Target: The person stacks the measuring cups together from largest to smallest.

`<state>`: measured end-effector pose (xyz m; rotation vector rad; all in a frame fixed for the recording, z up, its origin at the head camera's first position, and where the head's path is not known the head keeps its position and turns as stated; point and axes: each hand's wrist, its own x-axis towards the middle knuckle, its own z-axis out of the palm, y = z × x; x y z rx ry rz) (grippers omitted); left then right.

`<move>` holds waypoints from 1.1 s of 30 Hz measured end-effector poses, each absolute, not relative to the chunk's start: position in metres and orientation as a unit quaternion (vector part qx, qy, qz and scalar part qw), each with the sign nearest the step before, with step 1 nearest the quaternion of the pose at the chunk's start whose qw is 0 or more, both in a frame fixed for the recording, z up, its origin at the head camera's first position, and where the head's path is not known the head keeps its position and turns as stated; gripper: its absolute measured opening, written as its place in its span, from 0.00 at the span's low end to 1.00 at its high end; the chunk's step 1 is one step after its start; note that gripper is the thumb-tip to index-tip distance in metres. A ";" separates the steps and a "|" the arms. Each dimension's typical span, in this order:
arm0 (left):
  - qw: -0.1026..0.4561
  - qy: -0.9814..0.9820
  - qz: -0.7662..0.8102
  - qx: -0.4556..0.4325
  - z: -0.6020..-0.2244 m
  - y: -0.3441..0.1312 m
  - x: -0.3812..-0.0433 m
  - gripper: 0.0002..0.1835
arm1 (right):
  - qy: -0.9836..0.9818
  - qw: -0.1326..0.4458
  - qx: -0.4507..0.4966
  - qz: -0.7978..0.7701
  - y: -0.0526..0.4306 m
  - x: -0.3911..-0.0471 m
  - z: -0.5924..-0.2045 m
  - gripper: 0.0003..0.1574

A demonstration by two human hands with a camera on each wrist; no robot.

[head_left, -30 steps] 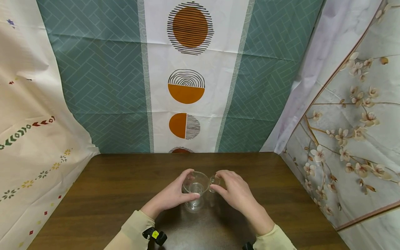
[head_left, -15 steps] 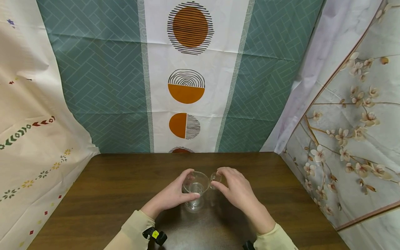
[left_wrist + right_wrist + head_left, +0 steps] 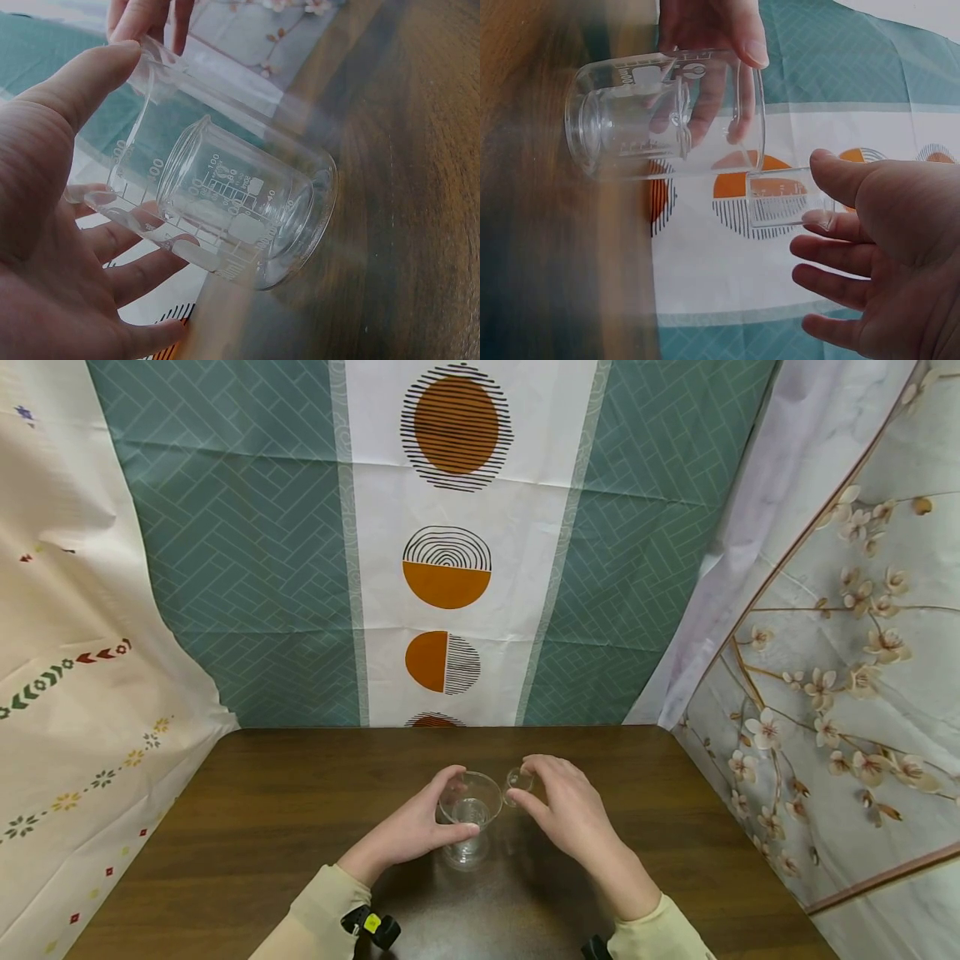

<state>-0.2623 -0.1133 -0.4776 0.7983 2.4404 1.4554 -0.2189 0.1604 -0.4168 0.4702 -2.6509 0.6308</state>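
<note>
My left hand grips a large clear glass beaker near its rim, thumb on the near side and fingers on the far side. The large beaker stands upright on the table. Inside it sits a medium beaker with white markings up to 100. Just to the right, my right hand pinches a small glass beaker between thumb and index finger near its rim. In the right wrist view the small beaker is close beside the large one's rim; whether they touch I cannot tell.
A dark brown wooden table lies under the hands. Behind it hangs a green and white patterned cloth. A cream cloth borders the left side and a floral cloth the right.
My right hand has shifted slightly up in the head view, carrying the small beaker away toward the back. The left hand and the large beaker have stayed in place.
</note>
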 end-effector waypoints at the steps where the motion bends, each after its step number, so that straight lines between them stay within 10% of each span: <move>1: 0.095 0.823 0.491 0.269 -0.478 -0.113 -0.262 0.50 | -0.941 0.188 0.167 0.225 0.160 -0.219 -0.416 0.30; 33: 0.101 0.821 0.493 0.269 -0.478 -0.114 -0.263 0.51 | -0.930 0.198 0.185 0.248 0.146 -0.220 -0.403 0.28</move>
